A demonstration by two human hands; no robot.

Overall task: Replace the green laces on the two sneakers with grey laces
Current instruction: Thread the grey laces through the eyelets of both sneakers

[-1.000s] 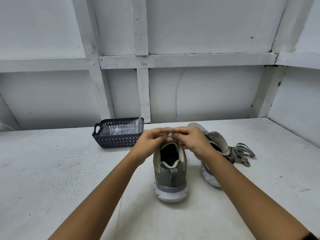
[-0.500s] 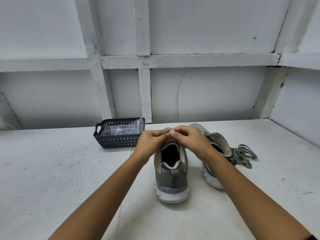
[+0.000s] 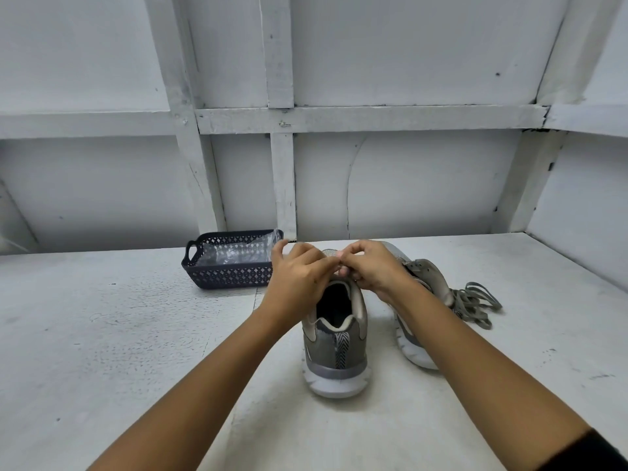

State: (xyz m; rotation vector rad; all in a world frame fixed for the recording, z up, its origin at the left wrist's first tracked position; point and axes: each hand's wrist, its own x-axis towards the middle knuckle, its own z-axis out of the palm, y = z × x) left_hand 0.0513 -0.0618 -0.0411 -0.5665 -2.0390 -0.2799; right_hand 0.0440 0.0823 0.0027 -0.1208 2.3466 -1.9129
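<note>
A grey sneaker (image 3: 334, 355) with a white sole stands in the middle of the table, heel toward me. My left hand (image 3: 299, 273) and my right hand (image 3: 372, 268) meet above its tongue, fingertips pinched together on a lace that the fingers mostly hide. The left forefinger is lifted. The second grey sneaker (image 3: 429, 278) stands just to the right, partly behind my right wrist. A loose pile of greenish-grey laces (image 3: 475, 305) lies on the table beside it.
A dark latticed basket (image 3: 227, 275) holding a clear plastic bag (image 3: 238, 253) sits at the back left of the white table (image 3: 102, 334). White panelled walls close in behind and on the right.
Both hands have stayed at the top of the near sneaker. The small lace loop seen between the fingertips a second ago is now covered, and my left forefinger has lifted.
</note>
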